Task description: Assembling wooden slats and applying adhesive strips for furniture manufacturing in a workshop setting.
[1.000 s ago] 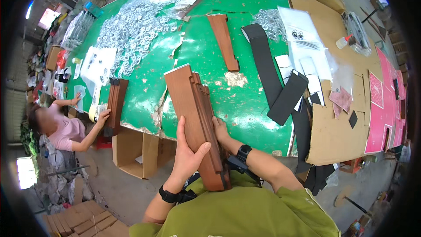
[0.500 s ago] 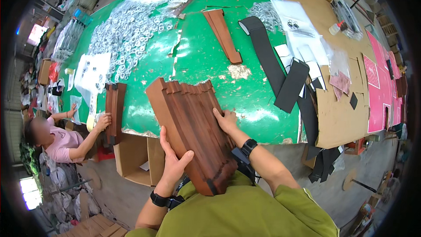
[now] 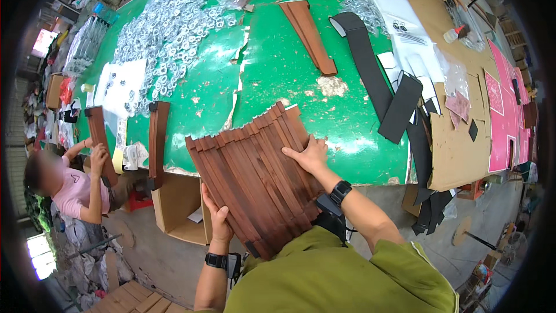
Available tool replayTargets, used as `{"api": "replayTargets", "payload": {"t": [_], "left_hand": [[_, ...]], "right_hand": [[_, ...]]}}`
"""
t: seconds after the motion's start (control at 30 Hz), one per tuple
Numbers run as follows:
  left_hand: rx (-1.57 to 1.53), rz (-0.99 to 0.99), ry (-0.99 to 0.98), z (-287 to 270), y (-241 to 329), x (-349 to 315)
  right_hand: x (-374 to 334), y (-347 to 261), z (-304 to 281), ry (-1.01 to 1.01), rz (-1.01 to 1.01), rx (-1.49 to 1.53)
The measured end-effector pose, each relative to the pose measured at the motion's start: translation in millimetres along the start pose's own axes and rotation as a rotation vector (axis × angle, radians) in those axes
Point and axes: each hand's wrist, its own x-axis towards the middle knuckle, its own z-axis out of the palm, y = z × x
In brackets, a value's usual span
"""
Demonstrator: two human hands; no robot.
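A wide bundle of reddish-brown wooden mouldings [image 3: 249,174], laid side by side with stepped ends, is held tilted between my two hands over the front edge of the green table. My left hand [image 3: 220,223] grips its lower left side, the thumb on top and the other fingers partly hidden. Against the upper right side presses my right hand [image 3: 311,153], thumb on the face, with its fingers at the outer edge. The bundle's underside is out of sight. Another brown moulding piece [image 3: 310,37] lies farther back on the table, and one [image 3: 157,145] rests at the left table edge.
A co-worker [image 3: 81,182] at the left holds a brown piece [image 3: 97,124]. Clear plastic-like rings [image 3: 179,35] are heaped at the back left. Black strips [image 3: 365,58], white sheets [image 3: 408,35] and cardboard [image 3: 457,156] lie right. An open carton [image 3: 179,208] stands below the table.
The bundle in my hands has turned so its broad ribbed face shows more and its plain left side no longer shows. The co-worker has lifted a brown piece, leaving another at the table edge.
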Motion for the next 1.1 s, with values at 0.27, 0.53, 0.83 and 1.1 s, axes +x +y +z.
{"api": "replayTargets", "payload": {"t": [0.27, 0.53, 0.83, 1.1], "left_hand": [[-0.192, -0.210, 0.148, -40, -53, 24], [-0.206, -0.180, 0.129, -38, -57, 37], [-0.188, -0.170, 0.102, -23, -55, 41], [0.038, -0.160, -0.173, 26, -64, 83]], "right_hand": [[-20, -2, 14, 0.155, -0.116, -0.088], [-20, 9, 12, 0.222, -0.285, 0.023], [-17, 23, 10, 0.223, -0.246, 0.242], [-17, 87, -21, 0.385, -0.149, 0.277]]}}
